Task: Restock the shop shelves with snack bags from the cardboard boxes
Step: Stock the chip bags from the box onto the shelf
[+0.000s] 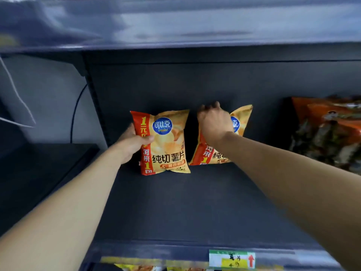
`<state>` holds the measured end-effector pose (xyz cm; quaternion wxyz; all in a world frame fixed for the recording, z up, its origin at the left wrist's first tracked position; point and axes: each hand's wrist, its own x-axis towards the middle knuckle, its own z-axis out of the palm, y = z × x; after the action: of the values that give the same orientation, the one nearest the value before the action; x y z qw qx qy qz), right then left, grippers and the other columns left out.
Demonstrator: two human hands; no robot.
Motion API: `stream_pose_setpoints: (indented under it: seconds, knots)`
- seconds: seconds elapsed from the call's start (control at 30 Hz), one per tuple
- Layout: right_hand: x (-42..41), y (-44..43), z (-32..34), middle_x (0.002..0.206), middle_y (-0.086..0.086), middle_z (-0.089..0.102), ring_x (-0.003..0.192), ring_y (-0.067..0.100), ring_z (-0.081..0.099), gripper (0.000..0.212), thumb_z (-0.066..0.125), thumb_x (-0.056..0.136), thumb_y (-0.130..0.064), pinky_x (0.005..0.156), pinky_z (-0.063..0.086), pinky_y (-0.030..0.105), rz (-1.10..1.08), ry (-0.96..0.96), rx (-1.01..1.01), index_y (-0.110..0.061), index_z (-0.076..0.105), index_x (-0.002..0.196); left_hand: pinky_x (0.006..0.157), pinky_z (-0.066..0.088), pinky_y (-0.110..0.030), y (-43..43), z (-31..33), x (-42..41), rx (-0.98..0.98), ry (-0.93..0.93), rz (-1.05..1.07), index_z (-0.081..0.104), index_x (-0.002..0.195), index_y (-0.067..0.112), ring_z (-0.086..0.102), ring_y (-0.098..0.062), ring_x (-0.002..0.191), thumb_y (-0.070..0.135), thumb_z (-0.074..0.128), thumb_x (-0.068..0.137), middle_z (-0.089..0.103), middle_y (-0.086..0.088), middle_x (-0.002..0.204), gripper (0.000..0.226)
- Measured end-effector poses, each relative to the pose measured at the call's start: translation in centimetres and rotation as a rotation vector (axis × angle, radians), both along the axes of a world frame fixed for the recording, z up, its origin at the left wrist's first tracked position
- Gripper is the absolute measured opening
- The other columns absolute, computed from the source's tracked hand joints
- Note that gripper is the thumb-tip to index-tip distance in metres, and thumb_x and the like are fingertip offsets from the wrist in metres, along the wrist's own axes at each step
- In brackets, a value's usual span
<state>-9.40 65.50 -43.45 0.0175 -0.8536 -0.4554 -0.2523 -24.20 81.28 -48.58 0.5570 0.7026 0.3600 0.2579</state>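
Two yellow and red crisp bags stand upright near the back of a dark shelf [175, 208]. My left hand [130, 143] grips the left bag [168, 145] by its left edge, thumb on the front. My right hand [213, 124] is closed over the top left of the right bag [240, 122], which leans against the back panel and is partly hidden by my wrist. No cardboard box is in view.
Orange and dark snack bags [328, 132] fill the right end of the same shelf. Another shelf [195, 26] hangs close overhead. A price label [232, 259] sits on the front rail, with more yellow bags [140, 267] below. A dark side surface [39, 173] lies at left.
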Motion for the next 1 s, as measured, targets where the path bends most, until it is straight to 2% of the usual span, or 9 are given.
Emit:
stream_pose_setpoints:
  seconds: [0.13, 0.23, 0.33, 0.43, 0.53, 0.7, 0.83, 0.9, 1.0]
  knots:
    - [1.1, 1.7, -0.4, 0.132, 0.013, 0.051, 0.128, 0.029, 0.036, 0.039, 0.055, 0.095, -0.028, 0.097, 0.042, 0.037, 0.042, 0.302, 0.12, -0.008, 0.053, 0.129, 0.099, 0.042, -0.038, 1.1, -0.1, 1.5, 0.092, 0.027, 0.013, 0.042, 0.131, 0.023, 0.054, -0.02, 0.118, 0.012, 0.067, 0.086, 0.059, 0.001, 0.127, 0.053]
    - [2.5, 0.6, -1.4, 0.144, 0.008, 0.038, 0.132, 0.031, 0.027, 0.058, 0.059, 0.09, -0.031, 0.109, 0.028, 0.035, 0.049, 0.331, 0.173, -0.014, 0.038, 0.141, 0.092, 0.042, -0.035, 0.5, -0.8, 1.8, 0.11, 0.039, -0.018, 0.027, 0.142, 0.022, 0.051, -0.016, 0.111, 0.015, 0.074, 0.081, 0.053, 0.004, 0.124, 0.078]
    - [3.9, -1.5, -3.1, 0.153, 0.007, 0.02, 0.136, 0.035, 0.02, 0.077, 0.062, 0.087, -0.035, 0.11, 0.027, 0.045, -0.084, 0.414, 0.228, -0.022, 0.018, 0.149, 0.098, 0.042, -0.039, 0.1, -2.0, 2.3, 0.127, 0.108, -0.019, 0.014, 0.146, 0.022, 0.05, -0.02, 0.119, 0.013, 0.081, 0.072, 0.051, 0.002, 0.13, 0.101]
    - [4.7, -2.4, -4.6, 0.157, 0.005, 0.006, 0.139, 0.034, 0.018, 0.101, 0.074, 0.077, -0.039, 0.111, 0.029, 0.049, -0.126, 0.633, 0.317, -0.025, 0.007, 0.15, 0.098, 0.04, -0.036, -0.1, -2.4, 3.2, 0.177, 0.091, 0.023, 0.014, 0.148, 0.021, 0.048, -0.023, 0.124, 0.007, 0.08, 0.072, 0.049, -0.002, 0.135, 0.101]
    - [4.7, -2.7, -5.5, 0.154, 0.008, 0.012, 0.137, 0.034, 0.027, 0.11, 0.08, 0.072, -0.036, 0.11, 0.033, 0.047, -0.095, 0.769, 0.45, -0.024, 0.004, 0.15, 0.094, 0.039, -0.031, -0.2, -2.3, 3.8, 0.238, 0.09, 0.031, 0.02, 0.147, 0.022, 0.048, -0.021, 0.124, 0.004, 0.078, 0.073, 0.05, -0.001, 0.135, 0.095]
    - [3.7, -3.5, -6.0, 0.151, 0.009, 0.021, 0.134, 0.032, 0.034, 0.106, 0.078, 0.076, -0.031, 0.107, 0.038, 0.043, -0.113, 0.81, 0.483, -0.02, 0.004, 0.151, 0.103, 0.042, -0.043, -1.2, -2.1, 3.6, 0.297, 0.171, 0.15, 0.018, 0.15, 0.018, 0.044, -0.028, 0.129, 0.013, 0.079, 0.074, 0.041, -0.007, 0.144, 0.097]
    - [3.0, -5.8, -6.0, 0.142, 0.012, 0.036, 0.128, 0.031, 0.042, 0.071, 0.061, 0.085, -0.012, 0.102, 0.041, 0.038, -0.123, 0.792, 0.536, -0.012, 0.023, 0.145, 0.1, 0.045, -0.043, -4.9, -0.5, 3.4, 0.51, 0.121, 0.323, 0.042, 0.131, 0.011, 0.049, -0.029, 0.122, 0.013, 0.07, 0.083, 0.044, -0.011, 0.133, 0.056]
    - [2.6, -7.5, -5.8, 0.139, 0.012, 0.043, 0.127, 0.028, 0.043, 0.056, 0.057, 0.087, -0.01, 0.099, 0.039, 0.032, -0.125, 0.763, 0.522, -0.007, 0.036, 0.139, 0.093, 0.046, -0.033, -8.1, 0.4, 3.9, 0.584, 0.065, 0.22, 0.05, 0.121, 0.012, 0.053, -0.022, 0.113, 0.013, 0.065, 0.087, 0.052, -0.006, 0.122, 0.038]
    - [2.2, -10.8, -5.4, 0.128, 0.013, 0.055, 0.117, 0.03, 0.052, 0.041, 0.057, 0.087, -0.013, 0.092, 0.045, 0.033, -0.134, 0.739, 0.52, -0.008, 0.05, 0.128, 0.083, 0.042, -0.021, -14.1, 1.2, 5.3, 0.629, 0.021, -0.041, 0.056, 0.111, 0.018, 0.053, -0.01, 0.097, 0.015, 0.063, 0.089, 0.054, 0.007, 0.106, 0.023]
